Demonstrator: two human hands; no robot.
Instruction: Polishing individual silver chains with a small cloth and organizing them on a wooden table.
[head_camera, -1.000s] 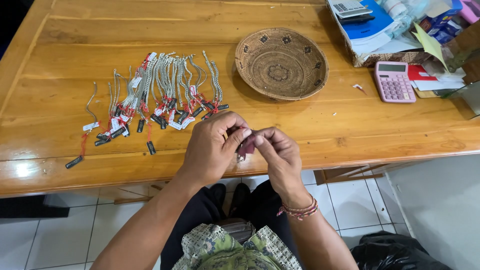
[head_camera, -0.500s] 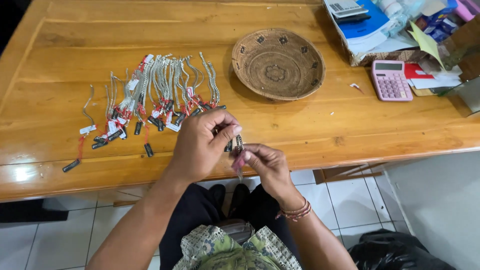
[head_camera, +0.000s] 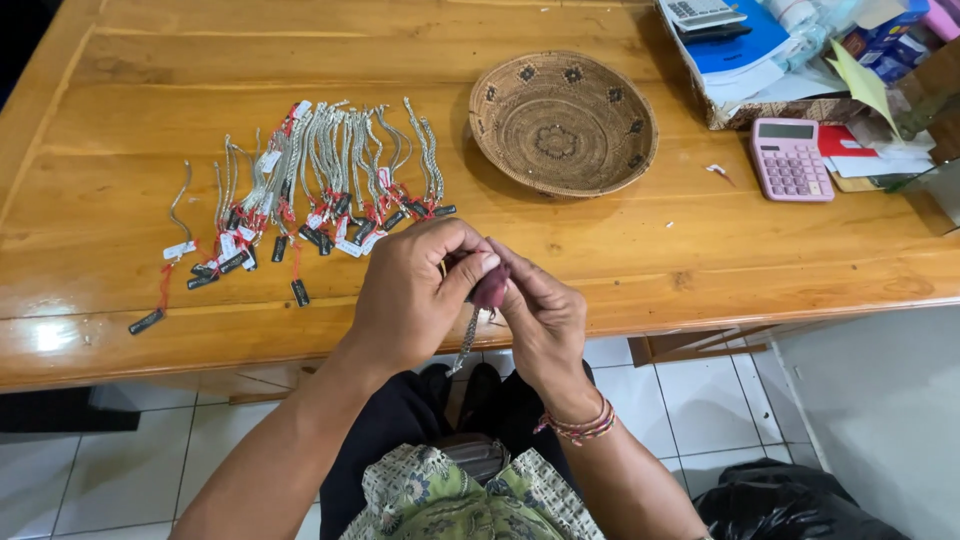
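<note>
Hands have drawn back together since a moment ago: left hand (head_camera: 415, 295) and right hand (head_camera: 540, 320), each grip closed, pinch a silver chain (head_camera: 466, 340) (dangling toward 6 o'clock) with a dark red cloth (head_camera: 491, 287) above the tabletop (head_camera: 700, 260) edge.

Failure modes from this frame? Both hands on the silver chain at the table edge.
1. The silver chain hangs past the table edge between the left hand and right hand; if it slips, it probably drops to the tiled floor.
2. The tagged chains lie packed side by side; a stray sleeve or hand could tangle them.
</note>
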